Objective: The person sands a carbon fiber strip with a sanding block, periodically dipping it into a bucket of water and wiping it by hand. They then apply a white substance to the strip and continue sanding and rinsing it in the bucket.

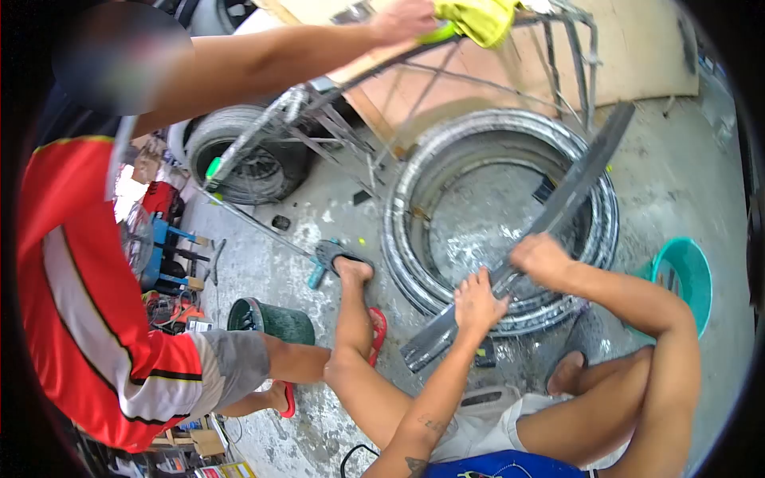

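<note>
A long dark grey bar (586,171) lies slantwise across a stack of wet, ring-shaped metal rims or moulds (406,207) on the floor. My left hand (476,303) rests on the bar near its lower end, fingers spread over its edge. Farther up the bar, my right hand (542,259) is closed at its upper side; what lies within the fingers is too small to make out. The bar's lower end reaches past the rings towards my knees. Inside the rings, wet grey floor (486,215) shows.
A co-worker in a red shirt (72,295) stands at left, one hand (402,22) on a yellow-green cloth (482,20) at a metal frame (319,103). A tyre (239,127), a dark green bucket (291,325) and a teal bucket (701,279) stand on the floor.
</note>
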Demonstrator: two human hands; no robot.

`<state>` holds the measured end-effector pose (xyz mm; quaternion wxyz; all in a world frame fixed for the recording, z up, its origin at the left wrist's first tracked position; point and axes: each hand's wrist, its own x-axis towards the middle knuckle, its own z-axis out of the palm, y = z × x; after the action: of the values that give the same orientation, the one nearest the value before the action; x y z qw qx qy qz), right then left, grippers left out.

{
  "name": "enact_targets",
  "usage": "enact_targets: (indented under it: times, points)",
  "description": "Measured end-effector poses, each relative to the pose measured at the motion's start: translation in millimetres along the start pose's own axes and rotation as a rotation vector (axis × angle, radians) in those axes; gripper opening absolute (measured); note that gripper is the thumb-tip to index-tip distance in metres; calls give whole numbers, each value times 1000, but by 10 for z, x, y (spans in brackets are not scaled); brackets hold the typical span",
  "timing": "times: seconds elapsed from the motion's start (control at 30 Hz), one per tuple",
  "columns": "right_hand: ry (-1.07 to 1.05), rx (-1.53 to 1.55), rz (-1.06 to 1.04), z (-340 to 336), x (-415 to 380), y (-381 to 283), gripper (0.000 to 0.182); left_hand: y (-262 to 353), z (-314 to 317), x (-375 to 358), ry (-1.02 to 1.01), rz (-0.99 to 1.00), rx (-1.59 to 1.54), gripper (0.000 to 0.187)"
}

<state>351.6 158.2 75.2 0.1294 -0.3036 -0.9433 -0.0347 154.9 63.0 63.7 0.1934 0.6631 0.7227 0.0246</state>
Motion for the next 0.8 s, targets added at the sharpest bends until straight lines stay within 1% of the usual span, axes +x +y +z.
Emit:
enact_targets:
  times: [0.03,0.07,0.1,0.13,0.17,0.2,0.23,0.27,0.3,0.33,0.37,0.4,0.43,0.47,0.5,0.57,0.63,0.67,0.7,0.73,0.77,0.8]
  points:
    - [171,144,-161,-69,-54,-263,10,-26,28,-6,53,30,20,87]
    - [99,200,-80,-101,-90,-204,12,-49,80,-37,75,58,33,88]
    - [10,265,0,-81,-120,86,13,-66,121,-66,115,76,9,88]
    - [-13,121,120,-29,-242,393,14,-51,119,-93,103,74,6,88]
    - [2,119,258,-86,-374,779,18,-13,95,-142,114,75,1,88]
    - [108,-29,351,-2,-553,1191,19,11,84,-195,90,46,9,88]
    - [69,-44,564,-194,-560,1308,20,62,59,-160,88,22,20,88]
    - [81,-96,559,-162,-566,1381,20,75,56,-143,78,31,3,88]
    - [84,-218,495,-118,-521,1261,17,70,59,-147,79,18,13,89]
    - [-17,-185,444,-37,-430,1037,13,77,55,-130,85,6,24,89]
    - [3,-109,308,-14,-317,650,12,83,47,-111,81,15,15,89]
    - [-29,-46,147,-21,-208,246,15,73,47,-99,78,9,19,88]
    - [-41,133,47,-37,-130,-158,17,81,59,-108,75,1,23,88]
    - [86,265,-94,-73,-177,-406,20,77,74,-118,87,14,15,87]
    - [76,276,-88,-64,-226,-287,20,78,88,-123,71,10,13,87]
    - [8,182,12,-46,-258,310,27,45,84,-116,90,33,20,85]
    - [47,71,388,76,-422,1060,23,26,72,-117,110,21,4,85]
    - [82,6,399,111,-457,1267,24,35,62,-121,106,24,13,85]
    - [123,-63,412,-70,-354,1242,25,40,63,-122,105,31,24,85]
    - [-49,-108,413,-157,-339,1052,22,37,89,-135,118,39,44,86]
    - [28,-7,284,36,-294,880,21,22,100,-127,122,43,47,86]
    - [40,69,177,50,-214,520,26,15,110,-120,116,46,40,87]
